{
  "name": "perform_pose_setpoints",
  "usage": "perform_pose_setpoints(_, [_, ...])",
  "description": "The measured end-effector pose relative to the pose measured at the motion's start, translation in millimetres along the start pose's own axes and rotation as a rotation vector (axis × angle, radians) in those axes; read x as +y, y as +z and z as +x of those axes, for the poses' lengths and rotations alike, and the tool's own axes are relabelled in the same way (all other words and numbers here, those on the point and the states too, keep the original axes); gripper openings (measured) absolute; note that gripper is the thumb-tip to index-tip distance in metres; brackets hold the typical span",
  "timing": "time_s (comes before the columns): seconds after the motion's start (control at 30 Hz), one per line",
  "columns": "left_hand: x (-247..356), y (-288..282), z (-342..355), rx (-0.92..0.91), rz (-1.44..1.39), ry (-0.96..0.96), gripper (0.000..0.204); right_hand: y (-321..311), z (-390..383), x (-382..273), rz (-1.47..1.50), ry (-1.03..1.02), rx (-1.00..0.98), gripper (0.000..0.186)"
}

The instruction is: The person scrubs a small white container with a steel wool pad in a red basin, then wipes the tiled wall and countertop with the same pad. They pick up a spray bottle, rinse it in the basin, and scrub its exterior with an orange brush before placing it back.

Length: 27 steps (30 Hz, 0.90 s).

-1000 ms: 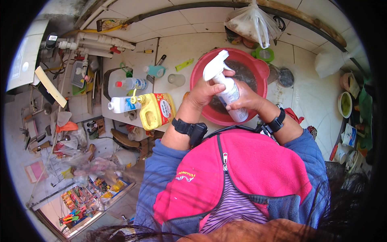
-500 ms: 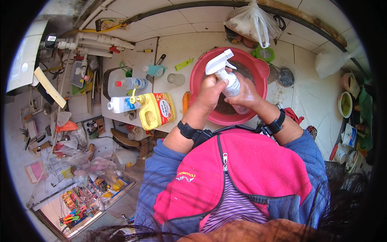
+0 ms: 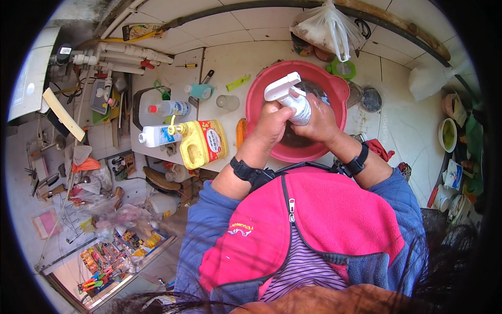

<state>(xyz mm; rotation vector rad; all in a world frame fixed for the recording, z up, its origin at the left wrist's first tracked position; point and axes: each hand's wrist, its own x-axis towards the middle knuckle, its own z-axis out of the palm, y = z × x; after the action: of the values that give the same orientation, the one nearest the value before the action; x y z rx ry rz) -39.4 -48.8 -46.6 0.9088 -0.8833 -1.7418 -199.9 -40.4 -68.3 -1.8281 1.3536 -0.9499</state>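
Over the red basin [image 3: 342, 112] I hold a white spray bottle [image 3: 282, 88] in both hands. Its spray head points up and toward the far side. My left hand [image 3: 272, 121] is closed at the bottle's neck, the thumb lying against the ribbed part below the head. Wrapped around the far and right side of the bottle is my right hand [image 3: 323, 123]. The lower part of the bottle is hidden behind my hands, and the trigger is mostly out of sight. Dark water or wet contents show inside the basin behind my hands.
Left of the basin stand a yellow oil jug [image 3: 196, 144], a white bottle [image 3: 151, 136], a clear bottle with a red cap [image 3: 167, 108], a teal bottle [image 3: 200, 91] and a glass jar [image 3: 228, 102]. A white plastic bag [image 3: 332, 29] hangs above the far edge.
The spray head has turned and tipped lower, so its trigger no longer shows clearly. The bottle's lower end, visible beneath my right hand before, is now hidden. Both hands keep their hold.
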Motion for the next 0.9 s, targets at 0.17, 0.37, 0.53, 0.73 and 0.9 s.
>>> perform_pose_setpoints(0.17, [-11.5,10.1,4.2,0.234,0.061,-0.006,0.045,6.0,2.0,-7.9,-0.111,-0.015,0.085,0.051])
perform_pose_setpoints(0.37, [-1.3,3.1,1.6,0.041,-0.063,0.02,0.034,-1.8,2.0,-6.6,-0.102,-0.028,0.059,0.057])
perform_pose_setpoints(0.53, [-12.5,9.5,1.9,0.231,-0.02,0.064,0.023,7.1,0.3,-6.7,-0.136,-0.088,0.127,0.051])
perform_pose_setpoints(0.73, [-7.4,0.3,3.0,0.155,0.05,0.097,0.026,4.0,5.1,-4.4,-0.109,-0.078,0.017,0.062])
perform_pose_setpoints(0.9, [5.0,-11.2,2.3,-0.077,0.072,0.058,0.023,-2.0,5.8,7.7,0.189,-0.031,-0.209,0.079])
